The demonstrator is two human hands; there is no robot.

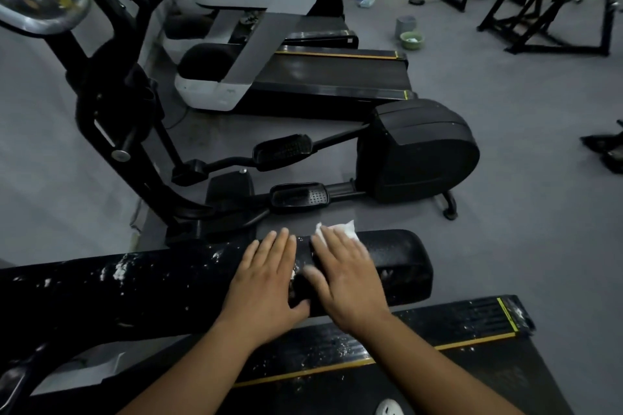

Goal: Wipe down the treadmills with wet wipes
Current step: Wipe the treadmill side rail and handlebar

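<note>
Your right hand (347,276) covers most of the wet wipe (340,231), so only its far edge pokes out past your fingertips, and that hand's thumb is smeared with blur. The black handrail (151,290) beneath it runs off the left edge, as does the blurred console (40,0) at upper left. The contents of the green bowl (412,40) on the floor are too small to tell, and the bottom edge cuts off the white shoe (387,408).

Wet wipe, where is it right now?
Head view, centre: the wet wipe is pressed under the right hand on top of the black treadmill rail, near its right end. The left hand lies flat on the rail beside it.
</note>
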